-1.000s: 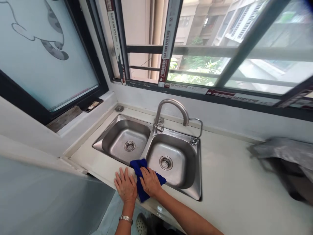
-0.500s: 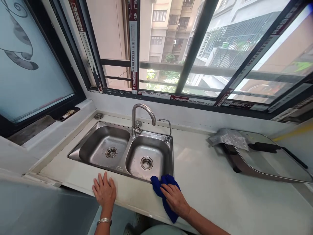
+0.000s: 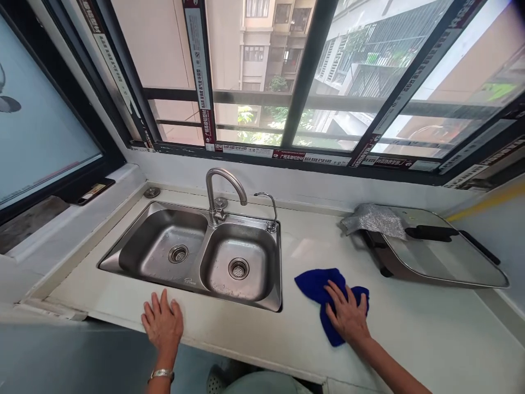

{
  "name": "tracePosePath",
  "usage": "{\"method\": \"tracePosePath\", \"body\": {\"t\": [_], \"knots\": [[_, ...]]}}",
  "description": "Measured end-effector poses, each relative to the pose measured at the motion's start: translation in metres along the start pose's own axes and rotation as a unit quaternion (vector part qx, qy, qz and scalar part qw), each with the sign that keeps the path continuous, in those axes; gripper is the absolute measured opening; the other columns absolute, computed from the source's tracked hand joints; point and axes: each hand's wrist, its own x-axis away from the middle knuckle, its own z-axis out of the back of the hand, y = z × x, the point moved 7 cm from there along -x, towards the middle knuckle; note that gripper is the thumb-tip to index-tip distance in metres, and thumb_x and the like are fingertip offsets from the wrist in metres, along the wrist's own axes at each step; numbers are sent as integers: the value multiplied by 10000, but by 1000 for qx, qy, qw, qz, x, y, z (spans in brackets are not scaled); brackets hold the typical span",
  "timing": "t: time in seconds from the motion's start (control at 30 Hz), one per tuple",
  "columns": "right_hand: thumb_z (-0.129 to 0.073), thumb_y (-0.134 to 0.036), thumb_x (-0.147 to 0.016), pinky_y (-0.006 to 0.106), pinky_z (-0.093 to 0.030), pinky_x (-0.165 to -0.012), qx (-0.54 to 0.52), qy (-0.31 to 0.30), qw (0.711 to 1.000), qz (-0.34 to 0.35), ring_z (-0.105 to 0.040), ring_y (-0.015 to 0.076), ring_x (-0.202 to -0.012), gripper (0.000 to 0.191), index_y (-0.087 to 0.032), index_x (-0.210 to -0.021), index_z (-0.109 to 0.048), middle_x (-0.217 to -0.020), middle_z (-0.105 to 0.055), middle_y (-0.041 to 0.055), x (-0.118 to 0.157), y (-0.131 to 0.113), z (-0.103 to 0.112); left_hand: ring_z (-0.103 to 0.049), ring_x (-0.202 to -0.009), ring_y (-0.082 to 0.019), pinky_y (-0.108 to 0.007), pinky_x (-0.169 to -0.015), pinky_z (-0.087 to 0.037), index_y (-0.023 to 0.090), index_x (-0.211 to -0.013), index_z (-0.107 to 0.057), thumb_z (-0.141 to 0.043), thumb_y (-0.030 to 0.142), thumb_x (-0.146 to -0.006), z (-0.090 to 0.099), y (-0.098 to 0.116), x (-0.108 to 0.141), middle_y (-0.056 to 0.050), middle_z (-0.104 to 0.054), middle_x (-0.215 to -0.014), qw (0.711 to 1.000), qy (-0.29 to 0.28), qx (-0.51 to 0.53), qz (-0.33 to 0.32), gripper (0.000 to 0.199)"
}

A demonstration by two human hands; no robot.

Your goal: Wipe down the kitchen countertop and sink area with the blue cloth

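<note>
My right hand [image 3: 348, 316] holds a dark blue cloth [image 3: 314, 285] down against the white countertop [image 3: 229, 328], to the right of the sink. Its fingers are spread over the fabric, and cloth sticks out on both sides of them. Flat on the counter's front edge, my left hand [image 3: 164, 323] has its fingers apart and nothing in it. A metal band is on that wrist. Between the hands and the window lies a steel double-bowl sink [image 3: 196, 257], with water drops in its bowls.
A curved faucet [image 3: 225, 176] and a thin small spout [image 3: 268, 198] rise behind the sink. At the right stands a large pan with a glass lid [image 3: 447, 257], bubble wrap [image 3: 377, 220] lying on it. The window frame [image 3: 246, 152] runs along the back.
My right hand has slid the cloth rightward, from the sink's front right corner onto the counter beside it. My left hand stays on the front edge. The view has shifted slightly right.
</note>
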Motion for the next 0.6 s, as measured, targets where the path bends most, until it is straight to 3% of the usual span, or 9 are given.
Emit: {"method": "tracePosePath", "body": {"t": [0.17, 0.3, 0.6], "knots": [[-266, -418, -931, 707, -274, -1106, 2, -24, 990, -135, -270, 389, -1439, 604, -279, -1506, -387, -1590, -391, 31, -66, 24, -17, -233, -1520, -366, -582, -1225, -232, 153, -1474, -461, -275, 395, -982, -5, -2, -2, -165, -389, -1596, 1000, 11, -7, 0, 579], [-235, -447, -927, 714, -267, -1087, -19, -25, 975, -222, -266, 414, -1418, 636, -240, -1509, -384, -1592, -369, 73, -118, 29, -30, -215, -1529, -361, -583, -1234, -211, 170, -1479, -453, -255, 434, -984, -10, -5, -5, -150, -366, -1612, 1000, -13, -4, 15, 595], [-236, -435, -928, 742, -253, -1065, -70, -20, 965, -251, -222, 451, -1422, 646, -210, -1523, -353, -1574, -367, 141, -233, 14, -49, -197, -1538, -349, -576, -1244, -204, 177, -1491, -436, -238, 472, -970, -16, -9, -11, -122, -332, -1635, 997, -58, -31, 37, 631]]}}
